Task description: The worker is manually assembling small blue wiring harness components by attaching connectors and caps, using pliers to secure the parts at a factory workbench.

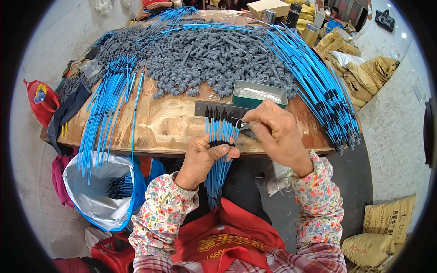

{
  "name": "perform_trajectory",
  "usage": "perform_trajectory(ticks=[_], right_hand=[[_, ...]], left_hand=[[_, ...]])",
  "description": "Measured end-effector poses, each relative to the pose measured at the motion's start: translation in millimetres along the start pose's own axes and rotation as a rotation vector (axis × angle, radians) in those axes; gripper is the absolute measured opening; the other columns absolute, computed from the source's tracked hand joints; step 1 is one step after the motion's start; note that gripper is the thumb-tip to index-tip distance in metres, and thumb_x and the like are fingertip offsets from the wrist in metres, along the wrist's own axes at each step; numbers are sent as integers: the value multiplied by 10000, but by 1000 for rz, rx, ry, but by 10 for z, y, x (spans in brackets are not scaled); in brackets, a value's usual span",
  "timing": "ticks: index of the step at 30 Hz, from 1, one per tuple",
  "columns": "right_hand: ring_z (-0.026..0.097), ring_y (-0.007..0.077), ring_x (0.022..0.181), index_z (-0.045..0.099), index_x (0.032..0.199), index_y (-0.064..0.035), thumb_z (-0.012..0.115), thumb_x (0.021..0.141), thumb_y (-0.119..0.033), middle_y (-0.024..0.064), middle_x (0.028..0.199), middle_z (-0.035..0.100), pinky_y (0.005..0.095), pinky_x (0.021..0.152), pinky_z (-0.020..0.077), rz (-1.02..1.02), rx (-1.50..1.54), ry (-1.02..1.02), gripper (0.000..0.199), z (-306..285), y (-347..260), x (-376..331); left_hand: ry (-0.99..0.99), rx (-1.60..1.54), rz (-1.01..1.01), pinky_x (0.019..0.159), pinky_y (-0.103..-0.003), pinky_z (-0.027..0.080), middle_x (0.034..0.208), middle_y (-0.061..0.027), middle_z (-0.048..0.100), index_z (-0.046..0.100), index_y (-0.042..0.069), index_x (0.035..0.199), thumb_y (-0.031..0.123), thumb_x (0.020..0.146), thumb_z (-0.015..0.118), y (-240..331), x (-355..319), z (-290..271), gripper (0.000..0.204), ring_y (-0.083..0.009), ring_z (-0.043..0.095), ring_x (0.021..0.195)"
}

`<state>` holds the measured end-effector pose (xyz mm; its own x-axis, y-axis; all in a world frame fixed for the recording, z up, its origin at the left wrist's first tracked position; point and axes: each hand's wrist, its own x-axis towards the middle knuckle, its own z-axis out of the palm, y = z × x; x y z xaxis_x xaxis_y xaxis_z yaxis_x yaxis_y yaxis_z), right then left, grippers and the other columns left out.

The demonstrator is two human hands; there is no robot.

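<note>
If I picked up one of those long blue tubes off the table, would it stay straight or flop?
Probably flop a bit. The blue tubes are long and thin, and those hanging over the table edge droop. The bunch in the left hand also fans out. They look light and round, so likely apt to roll.

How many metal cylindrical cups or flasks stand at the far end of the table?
3. A silver cup beside the cardboard box, a dark flask right of it, and a brass-coloured one at the right edge. Others may be hidden.
</note>
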<state>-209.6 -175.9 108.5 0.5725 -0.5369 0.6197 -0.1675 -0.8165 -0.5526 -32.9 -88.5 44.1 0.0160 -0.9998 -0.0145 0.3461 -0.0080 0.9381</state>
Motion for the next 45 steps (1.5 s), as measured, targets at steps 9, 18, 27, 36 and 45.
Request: perform_trajectory(ticks=[9, 18, 27, 36, 45], right_hand=[[522, 186, 643, 653, 997, -8, 571, 812, 64, 85, 725, 517, 291, 567, 421, -18, -99, 76, 215, 56, -40, -54], [590, 279, 615, 663, 935, -43, 572, 781, 12, 108, 760, 534, 373, 527, 450, -22, -159, 98, 187, 87, -57, -44], [585, 284, 616, 665, 934, -47, 586, 754, 13, 104, 749, 521, 379, 531, 454, -21, -187, 104, 205, 117, -73, -10], [569, 248, 628, 660, 954, -40, 597, 784, 6, 97, 744, 513, 346, 542, 443, -60, -311, 82, 187, 113, -176, 47], [552, 228, 623, 660, 996, -48, 584, 828, -4, 87, 741, 500, 323, 539, 423, -66, -174, 66, 189, 148, -59, 50]], left_hand=[[22, -3, 10, 644, -253, 511, 831, -128, 692, 615, 3, 1019, -13, 878, 547, 12, -8, 48, 157, -157, 663, 740], [38, 4, -9, 648, -255, 515, 830, -128, 692, 615, 5, 1015, -2, 877, 555, 23, -20, 43, 152, -159, 665, 740], [23, -7, 9, 651, -251, 514, 830, -119, 691, 617, 6, 1016, 4, 876, 561, 14, -15, 42, 151, -151, 664, 743], [25, -15, 4, 654, -250, 514, 833, -115, 691, 617, 8, 1024, 0, 878, 556, 21, -27, 34, 159, -150, 663, 744], [11, 5, -3, 662, -264, 520, 832, -125, 689, 616, 0, 1026, 4, 877, 557, 50, -21, 34, 160, -155, 664, 750]])
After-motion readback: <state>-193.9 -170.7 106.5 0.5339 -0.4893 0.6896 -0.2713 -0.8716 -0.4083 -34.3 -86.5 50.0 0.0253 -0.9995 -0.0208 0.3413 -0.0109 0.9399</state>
